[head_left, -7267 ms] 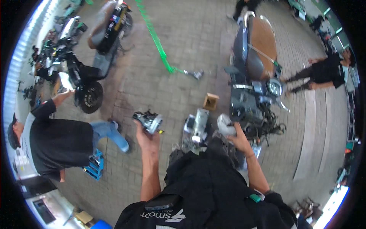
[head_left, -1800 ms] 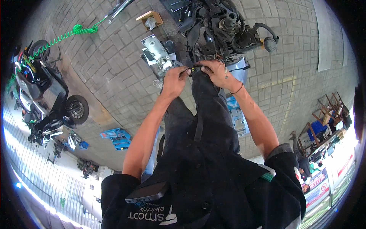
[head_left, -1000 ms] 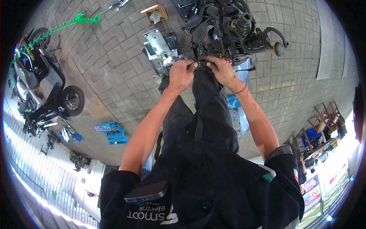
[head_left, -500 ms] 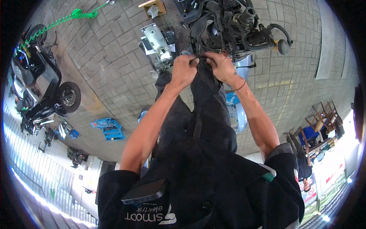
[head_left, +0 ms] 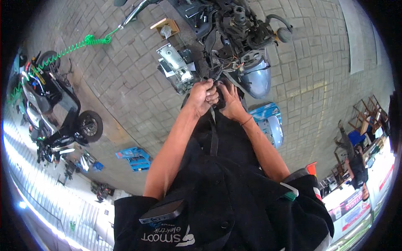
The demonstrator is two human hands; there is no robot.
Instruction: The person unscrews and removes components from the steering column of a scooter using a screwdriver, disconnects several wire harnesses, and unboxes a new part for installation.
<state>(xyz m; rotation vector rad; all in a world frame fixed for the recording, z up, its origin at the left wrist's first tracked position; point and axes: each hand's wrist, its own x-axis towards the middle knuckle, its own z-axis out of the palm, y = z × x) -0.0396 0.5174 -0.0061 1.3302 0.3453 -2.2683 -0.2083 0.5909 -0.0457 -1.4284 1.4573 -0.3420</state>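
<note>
My left hand (head_left: pixel 201 98) is closed in a fist in front of my knees, its thumb lying over curled fingers. Whatever it grips is mostly hidden, though dark material shows at its edge. Close beside it, my right hand (head_left: pixel 231 102) bends its fingers around a dark piece I cannot make out. Just beyond both hands is a partly stripped scooter (head_left: pixel 238 29), with loose wires (head_left: pixel 228 65) and dark hoses hanging toward me. A glossy light-blue body panel (head_left: pixel 257 79) sits to the right of the wires.
A silver metal housing (head_left: pixel 175 60) and a small open box (head_left: pixel 169 29) lie left of the scooter. A green coiled hose (head_left: pixel 63 53) runs to the far left, above another scooter (head_left: pixel 63 100). Blue stands (head_left: pixel 134 158) rest on the paving. A person (head_left: pixel 358 171) is at the right.
My hands have drawn closer together and nearer to my body. The whole view has shifted, so more of the scooter's light-blue panel shows. A person at the right is more visible.
</note>
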